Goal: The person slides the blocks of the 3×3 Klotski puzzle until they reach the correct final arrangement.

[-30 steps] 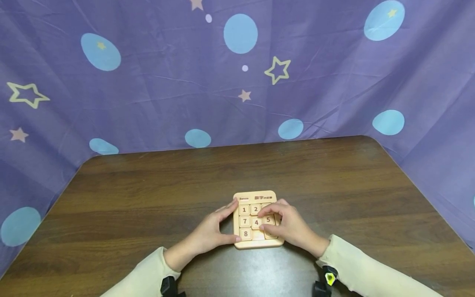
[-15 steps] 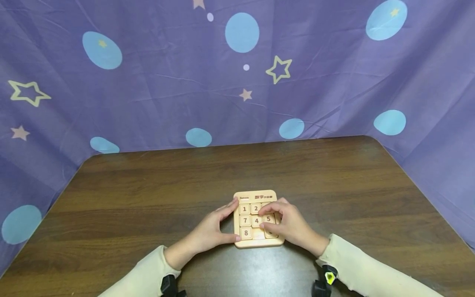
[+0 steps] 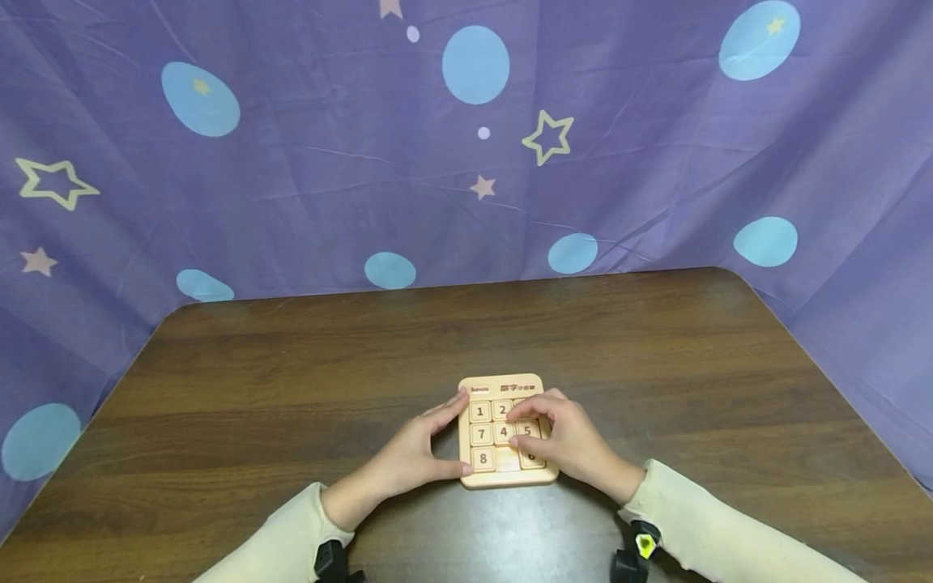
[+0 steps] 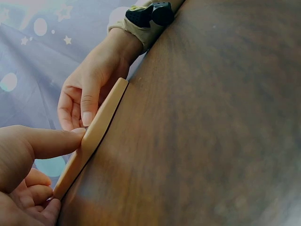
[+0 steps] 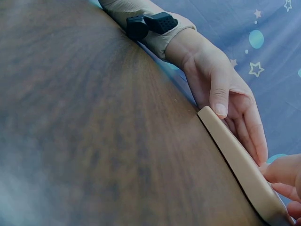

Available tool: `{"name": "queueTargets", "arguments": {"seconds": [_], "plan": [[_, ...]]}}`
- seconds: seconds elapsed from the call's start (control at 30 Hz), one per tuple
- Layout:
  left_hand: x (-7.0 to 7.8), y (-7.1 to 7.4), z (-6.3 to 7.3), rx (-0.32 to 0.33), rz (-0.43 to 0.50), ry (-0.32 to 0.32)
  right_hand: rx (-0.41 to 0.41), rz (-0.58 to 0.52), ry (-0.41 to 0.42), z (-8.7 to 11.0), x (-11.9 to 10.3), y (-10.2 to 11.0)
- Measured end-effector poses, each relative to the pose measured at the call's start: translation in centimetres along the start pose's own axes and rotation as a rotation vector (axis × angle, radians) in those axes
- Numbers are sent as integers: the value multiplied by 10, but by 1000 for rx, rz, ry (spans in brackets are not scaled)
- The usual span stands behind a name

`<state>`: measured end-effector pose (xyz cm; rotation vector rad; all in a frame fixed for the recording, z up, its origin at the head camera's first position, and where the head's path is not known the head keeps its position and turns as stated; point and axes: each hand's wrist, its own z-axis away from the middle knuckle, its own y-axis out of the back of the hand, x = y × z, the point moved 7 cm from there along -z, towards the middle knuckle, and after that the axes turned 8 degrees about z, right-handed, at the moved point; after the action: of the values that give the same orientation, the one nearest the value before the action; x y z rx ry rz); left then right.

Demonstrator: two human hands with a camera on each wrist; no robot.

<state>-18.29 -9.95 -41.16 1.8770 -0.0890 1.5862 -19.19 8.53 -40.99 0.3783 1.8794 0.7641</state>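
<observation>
A pale wooden number sliding puzzle [image 3: 503, 479] lies on the table near the front middle. My left hand [image 3: 408, 457] holds its left edge, thumb at the lower corner and fingertips at the upper one. My right hand [image 3: 576, 445] reaches over its right side, with thumb and index finger curled about the number 4 tile [image 3: 501, 432]. Tiles 1, 2, 7 and 8 show plainly; 5 and 6 are partly covered, and the upper right tile is mostly hidden. An open slot [image 3: 506, 460] lies just below the 4. Both wrist views show the board's side edge [image 4: 101, 120] between the hands.
The brown wood-grain table [image 3: 291, 364] extends around the puzzle. A purple curtain [image 3: 328, 162] with stars and blue dots hangs behind it. Black devices [image 3: 632, 555] sit on both wrists.
The number 4 tile has slid slightly up, away from the person, into line with the 7 and 5. The left hand stays on the board's edge; the right hand hardly moves.
</observation>
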Motion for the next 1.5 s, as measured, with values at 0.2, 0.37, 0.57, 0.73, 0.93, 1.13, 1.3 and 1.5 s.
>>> {"name": "queueTargets", "arguments": {"seconds": [0.2, 0.37, 0.57, 0.73, 0.93, 1.13, 1.3, 1.5], "plan": [[-2, 0, -1, -1, 12, 21, -2, -8, -8, 0, -1, 0], [-3, 0, -1, 3, 29, 38, 2, -14, 2, 1, -1, 0], [-3, 0, -1, -2, 56, 27, 20, -30, 13, 2, -2, 1], [-2, 0, -1, 1, 61, 35, 20, -79, 24, 6, -7, -4], [-1, 0, 0, -5, 63, 9, -19, -119, 81, 10, -20, -12], [-3, -1, -1, -10, 69, 54, -41, -98, 128, 9, -29, -15], [-4, -1, -1, -6, 48, 43, -47, -105, 158, 9, -35, -18], [-4, -1, -1, -13, 43, 22, -56, -95, 182, 8, -40, -21]]}}
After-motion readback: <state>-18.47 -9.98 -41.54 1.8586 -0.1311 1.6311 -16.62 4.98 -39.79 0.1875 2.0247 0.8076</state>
